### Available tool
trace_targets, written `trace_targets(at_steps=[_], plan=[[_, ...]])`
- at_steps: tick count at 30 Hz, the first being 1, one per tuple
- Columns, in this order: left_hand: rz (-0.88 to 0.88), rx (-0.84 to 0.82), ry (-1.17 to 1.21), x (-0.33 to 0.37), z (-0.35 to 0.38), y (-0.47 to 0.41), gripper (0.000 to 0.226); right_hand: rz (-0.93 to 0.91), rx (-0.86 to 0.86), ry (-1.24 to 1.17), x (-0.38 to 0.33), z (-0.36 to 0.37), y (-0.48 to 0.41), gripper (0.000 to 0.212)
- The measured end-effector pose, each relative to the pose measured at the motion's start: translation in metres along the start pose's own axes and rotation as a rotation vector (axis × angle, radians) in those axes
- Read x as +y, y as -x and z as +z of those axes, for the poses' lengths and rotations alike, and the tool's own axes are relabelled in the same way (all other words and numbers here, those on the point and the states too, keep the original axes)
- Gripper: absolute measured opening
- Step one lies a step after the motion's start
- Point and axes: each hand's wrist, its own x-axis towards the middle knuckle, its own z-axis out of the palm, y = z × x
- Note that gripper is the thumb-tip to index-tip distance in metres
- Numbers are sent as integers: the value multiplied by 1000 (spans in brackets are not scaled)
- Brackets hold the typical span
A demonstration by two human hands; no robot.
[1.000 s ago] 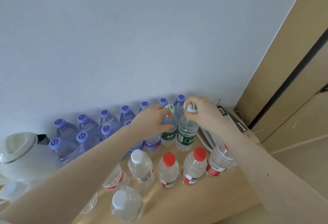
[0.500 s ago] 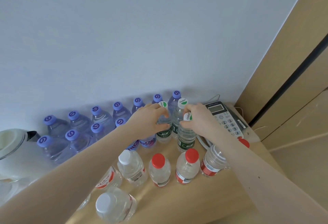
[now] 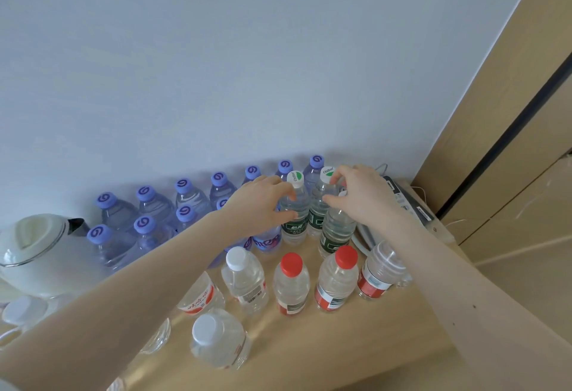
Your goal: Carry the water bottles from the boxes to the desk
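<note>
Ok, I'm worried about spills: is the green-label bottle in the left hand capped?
Capped: a white-and-green cap tops the green-label bottle, gripped upright by the left hand.

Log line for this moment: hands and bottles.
left hand grips leftmost green-label bottle | right hand holds front green-label bottle by its top | both bottles upright on desk

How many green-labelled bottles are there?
3 clear plastic bottles with dark green labels: one in the left hand, one beside it, one beneath the right hand. More may be hidden.
</note>
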Motion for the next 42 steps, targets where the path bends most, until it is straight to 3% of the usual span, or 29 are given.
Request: trace_targets(at_steps=[12, 22, 27, 34, 42], plan=[[34, 94, 52, -26, -30, 61, 33, -8, -13, -83, -65, 3, 46, 15], [18, 69, 10, -68, -34, 141, 36, -61, -40, -185, -140, 33, 92, 13], [8, 47, -5, -84, -20, 170, 38, -32, -52, -153, -163, 57, 114, 22], [-3, 63, -35, -90, -11, 181, 41, 37, -131, -45, -172, 72, 108, 51], [-43, -45, -50, -87, -8, 165, 37, 14, -249, 76, -169, 84, 85, 38]])
